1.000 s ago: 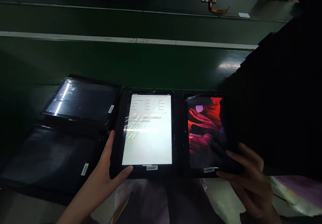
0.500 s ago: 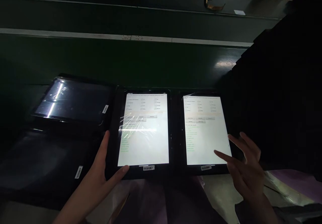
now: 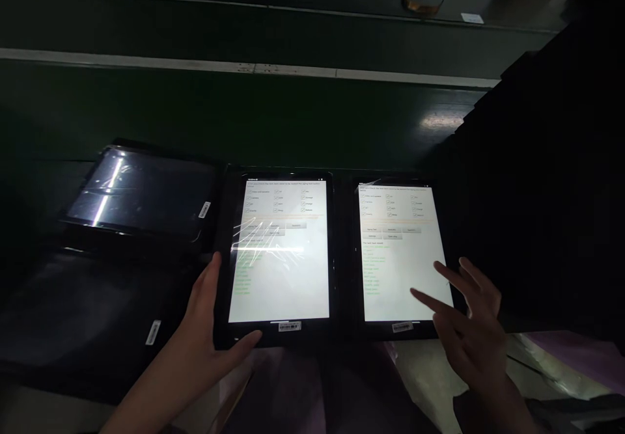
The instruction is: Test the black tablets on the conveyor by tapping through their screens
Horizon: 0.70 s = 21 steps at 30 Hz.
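Observation:
Two tablets with lit white screens lie side by side in front of me, each showing check boxes, grey buttons and lines of green text. My left hand (image 3: 208, 330) grips the lower left corner of the left tablet (image 3: 288, 284), fingers along its side and thumb at the bottom edge. Over the lower right part of the right tablet (image 3: 395, 304) is my right hand (image 3: 471, 323), open, with the index finger stretched out and the other fingers apart. Whether its fingertip touches the glass I cannot tell. A barcode label sits below each screen.
On the left lie a dark tablet (image 3: 146, 190) with its screen off and another dark, labelled device (image 3: 88, 310) nearer me. Behind runs a green surface (image 3: 293, 122) with a pale strip (image 3: 195, 64). A flex cable part (image 3: 420, 6) lies at the back; a black stepped shape (image 3: 551, 193) stands right.
My left thumb has shifted right along the left tablet's bottom edge, and the fingers lie closer against its side. My right hand has moved slightly left over the right tablet. The view has shifted a little.

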{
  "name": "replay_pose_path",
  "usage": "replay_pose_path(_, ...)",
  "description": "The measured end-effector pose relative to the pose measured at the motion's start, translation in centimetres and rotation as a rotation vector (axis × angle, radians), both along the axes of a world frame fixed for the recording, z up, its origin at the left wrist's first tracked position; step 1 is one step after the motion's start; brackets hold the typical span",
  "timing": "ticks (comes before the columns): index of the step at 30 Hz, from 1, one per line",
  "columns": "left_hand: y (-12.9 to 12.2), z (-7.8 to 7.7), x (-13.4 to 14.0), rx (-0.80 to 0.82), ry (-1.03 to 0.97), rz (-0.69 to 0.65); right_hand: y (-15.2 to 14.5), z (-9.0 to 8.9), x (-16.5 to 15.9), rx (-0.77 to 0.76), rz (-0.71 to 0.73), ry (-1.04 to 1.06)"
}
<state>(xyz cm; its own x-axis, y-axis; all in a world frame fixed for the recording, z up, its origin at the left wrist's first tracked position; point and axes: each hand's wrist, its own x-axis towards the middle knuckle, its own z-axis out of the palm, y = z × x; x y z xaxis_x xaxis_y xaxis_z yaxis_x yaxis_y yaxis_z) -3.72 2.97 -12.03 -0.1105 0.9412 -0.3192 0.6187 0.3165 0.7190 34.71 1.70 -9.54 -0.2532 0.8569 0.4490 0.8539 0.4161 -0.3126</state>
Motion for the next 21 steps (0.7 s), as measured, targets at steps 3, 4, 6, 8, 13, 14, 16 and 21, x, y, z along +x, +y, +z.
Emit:
replay_pose_path(3,0.8,0.3,1.2,0.008,0.067,0.025,0.0,-0.2,-0.2,0.015,-0.056,0.071)
replay_pose_path(4,1.2,0.3,1.4,0.012,0.085,0.045,-0.1,-0.1,-0.3,0.017,-0.067,0.092)
replay_pose_path(6,1.9,0.1,1.5,0.042,0.103,0.071,-0.2,0.1,-0.5,0.014,-0.089,0.115)
replay_pose_path(8,2.3,-0.2,1.2,0.076,0.092,0.060,-0.3,0.3,-0.6,0.019,-0.091,0.116)
replay_pose_path(13,1.3,-0.9,0.0,0.115,0.031,0.002,-0.5,0.5,-0.4,0.056,-0.018,0.135)
replay_pose_path(14,1.0,-0.9,-0.2,0.121,0.030,-0.007,-0.5,0.5,-0.4,0.048,-0.014,0.135)
replay_pose_path(16,0.6,-0.6,-0.3,0.115,0.026,-0.015,-0.5,0.7,-0.5,0.025,-0.014,0.120)
replay_pose_path(21,0.5,0.2,0.0,0.061,-0.035,-0.004,-0.3,1.7,-1.5,0.067,0.034,-0.022)
